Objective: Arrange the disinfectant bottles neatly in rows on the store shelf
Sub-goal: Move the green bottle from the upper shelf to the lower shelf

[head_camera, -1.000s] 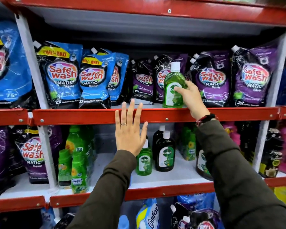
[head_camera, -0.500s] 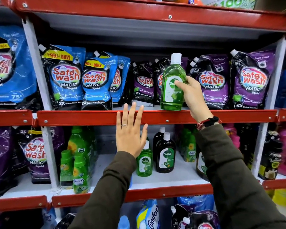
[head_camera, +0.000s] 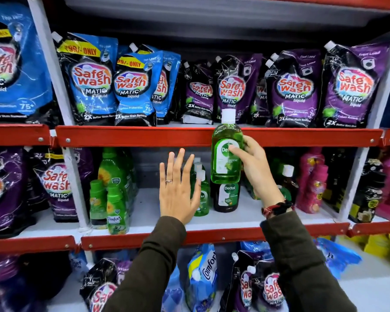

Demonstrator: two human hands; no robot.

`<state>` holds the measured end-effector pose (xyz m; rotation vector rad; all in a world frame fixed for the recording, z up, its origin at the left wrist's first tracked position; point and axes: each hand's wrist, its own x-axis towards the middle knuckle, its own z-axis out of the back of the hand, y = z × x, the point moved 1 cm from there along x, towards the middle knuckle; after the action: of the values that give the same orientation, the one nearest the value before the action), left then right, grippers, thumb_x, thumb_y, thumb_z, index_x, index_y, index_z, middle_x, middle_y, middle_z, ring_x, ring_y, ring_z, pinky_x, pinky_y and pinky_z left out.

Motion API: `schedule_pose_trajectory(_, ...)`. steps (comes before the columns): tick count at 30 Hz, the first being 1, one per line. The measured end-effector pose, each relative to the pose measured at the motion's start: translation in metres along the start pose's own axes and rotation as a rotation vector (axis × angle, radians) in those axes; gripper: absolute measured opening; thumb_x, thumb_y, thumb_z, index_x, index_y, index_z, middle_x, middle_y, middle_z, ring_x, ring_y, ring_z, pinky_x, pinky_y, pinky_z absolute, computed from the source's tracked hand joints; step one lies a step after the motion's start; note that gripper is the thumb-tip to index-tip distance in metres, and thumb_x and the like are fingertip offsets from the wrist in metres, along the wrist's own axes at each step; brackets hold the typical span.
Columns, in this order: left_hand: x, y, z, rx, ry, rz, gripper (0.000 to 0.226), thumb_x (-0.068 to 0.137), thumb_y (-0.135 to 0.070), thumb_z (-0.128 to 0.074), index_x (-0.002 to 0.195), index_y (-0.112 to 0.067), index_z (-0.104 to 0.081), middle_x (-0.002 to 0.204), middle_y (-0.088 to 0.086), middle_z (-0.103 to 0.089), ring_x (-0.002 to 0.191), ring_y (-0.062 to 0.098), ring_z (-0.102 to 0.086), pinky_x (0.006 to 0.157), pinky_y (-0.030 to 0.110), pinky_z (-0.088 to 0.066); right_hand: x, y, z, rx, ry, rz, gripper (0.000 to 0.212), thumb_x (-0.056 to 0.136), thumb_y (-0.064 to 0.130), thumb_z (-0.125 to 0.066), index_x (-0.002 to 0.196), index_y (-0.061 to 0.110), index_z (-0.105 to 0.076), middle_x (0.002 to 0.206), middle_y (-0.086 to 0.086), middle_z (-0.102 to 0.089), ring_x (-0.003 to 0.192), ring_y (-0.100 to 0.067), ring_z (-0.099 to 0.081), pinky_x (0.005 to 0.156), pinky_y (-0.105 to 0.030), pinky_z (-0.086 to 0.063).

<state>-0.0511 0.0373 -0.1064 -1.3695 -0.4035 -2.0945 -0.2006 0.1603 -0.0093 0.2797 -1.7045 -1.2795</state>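
Note:
My right hand (head_camera: 254, 167) grips a large green Dettol bottle (head_camera: 226, 152) with a white cap, held upright in the air in front of the red shelf lip (head_camera: 144, 136). Below it on the middle shelf (head_camera: 245, 218) stands a dark Dettol bottle (head_camera: 226, 197) and beside that a small green Dettol bottle (head_camera: 203, 199), with more white-capped bottles behind. My left hand (head_camera: 178, 188) hovers open with fingers spread, just in front of the small green bottle, holding nothing.
Safe Wash pouches (head_camera: 90, 79) fill the upper shelf. Green Comfort bottles (head_camera: 115, 199) stand left on the middle shelf, pink bottles (head_camera: 313, 179) and dark bottles (head_camera: 367, 194) right. A white upright (head_camera: 77, 188) divides the bays. Pouches crowd the bottom shelf.
My right hand has lifted the large green bottle off the upper shelf and brought it down in front of the middle shelf. My left hand dropped from the shelf lip to the middle shelf.

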Motion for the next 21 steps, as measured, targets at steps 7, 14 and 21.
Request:
schedule_pose_trajectory(7,-0.065,0.006,-0.01,-0.083,0.16,0.063,0.059,0.101,-0.036,-0.045,0.157,-0.018,-0.035,0.168,0.007,-0.028,0.158,0.027,-0.018,0.13,0.045,-0.007,-0.035,-0.06,-0.011,-0.01,0.052,-0.093,0.027,0.096,0.009,-0.065,0.114,0.028,-0.067,0.11,0.005,-0.076,0.103,-0.01,-0.074,0.087,-0.024,-0.059)
schedule_pose_trajectory(14,-0.131,0.004,-0.029,-0.107,0.427,0.104,0.049,0.098,-0.032,-0.054,0.143,-0.013,-0.053,0.147,0.01,-0.056,0.137,0.033,-0.052,0.116,0.049,-0.04,-0.051,-0.115,-0.024,-0.067,0.12,-0.2,0.032,0.099,0.009,-0.063,0.13,0.012,-0.059,0.121,-0.002,-0.07,0.106,-0.005,-0.07,0.096,-0.027,-0.056)
schedule_pose_trajectory(21,-0.16,0.012,-0.042,-0.092,0.49,0.084,0.047,0.098,-0.037,-0.046,0.139,-0.017,-0.057,0.132,0.007,-0.063,0.126,0.032,-0.058,0.121,0.048,-0.032,-0.046,-0.152,-0.04,-0.029,0.129,-0.295,0.042,0.1,0.004,-0.059,0.14,0.007,-0.047,0.123,-0.003,-0.064,0.109,-0.012,-0.064,0.085,-0.009,-0.054)
